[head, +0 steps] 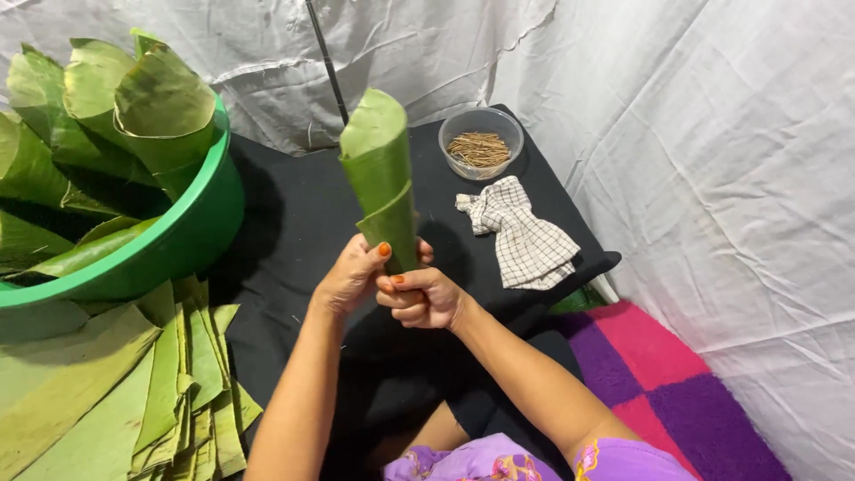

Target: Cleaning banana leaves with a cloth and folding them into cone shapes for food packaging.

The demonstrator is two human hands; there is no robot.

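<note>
I hold a green banana leaf rolled into a tall cone [381,174], upright above the black table [294,223]. My left hand [350,274] wraps its lower end from the left, thumb pressed on the leaf. My right hand [426,296] grips the narrow bottom tip from the right, fingers curled. Both hands touch each other at the cone's base.
A green basin [183,236] at the left holds several rolled leaf cones [134,98]. Flat cut leaves [116,392] are stacked at the lower left. A clear bowl of thin sticks [481,147] and a checked cloth [521,236] lie at the back right. White sheets hang behind; a pink-purple mat [677,383] covers the floor.
</note>
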